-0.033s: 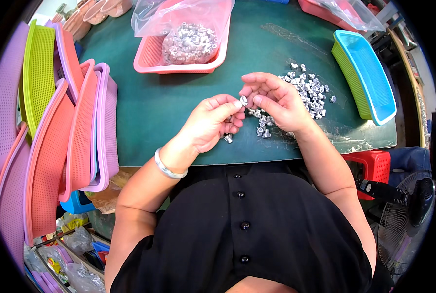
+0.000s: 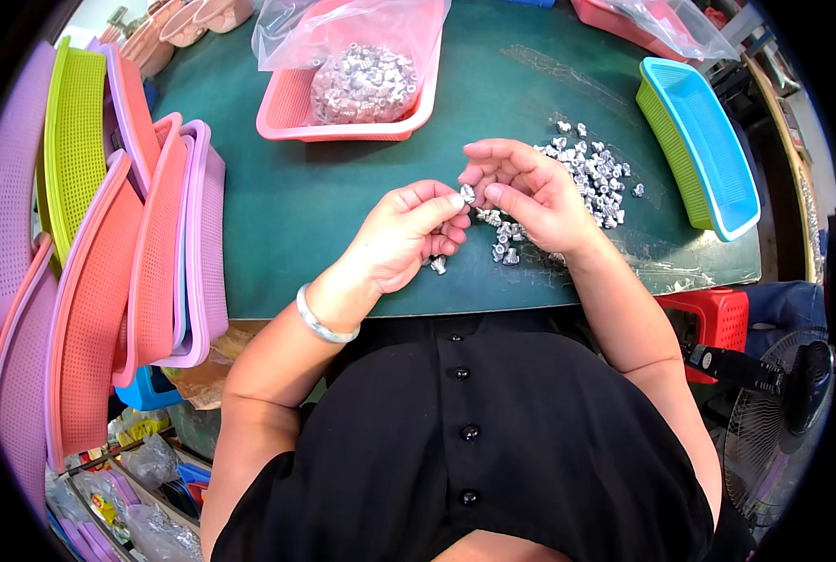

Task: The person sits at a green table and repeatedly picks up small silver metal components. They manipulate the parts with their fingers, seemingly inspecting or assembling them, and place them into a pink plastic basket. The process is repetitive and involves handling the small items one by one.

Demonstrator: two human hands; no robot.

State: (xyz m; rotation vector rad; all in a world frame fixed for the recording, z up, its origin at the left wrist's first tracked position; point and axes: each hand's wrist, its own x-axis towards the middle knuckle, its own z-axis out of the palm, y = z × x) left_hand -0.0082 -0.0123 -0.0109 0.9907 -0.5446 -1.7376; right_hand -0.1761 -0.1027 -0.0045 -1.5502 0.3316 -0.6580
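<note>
Between the thumb and fingertips of my left hand (image 2: 408,229) is a small silvery metal fitting (image 2: 466,194). My right hand (image 2: 535,192) is close beside it, fingers loosely curled and thumb apart from them; I cannot tell whether its fingertips touch the fitting. Under and to the right of my right hand lies a loose pile of similar metal fittings (image 2: 605,183) on the green table (image 2: 343,197). One stray fitting (image 2: 438,265) sits just below my left hand.
A pink basket (image 2: 343,132) at the back holds a clear bag of fittings (image 2: 363,84). To the right stands a blue-lined green basket (image 2: 703,150). Stacked purple, coral and lime baskets (image 2: 99,281) crowd the left side. A red stool (image 2: 717,318) and a fan (image 2: 783,412) are at lower right.
</note>
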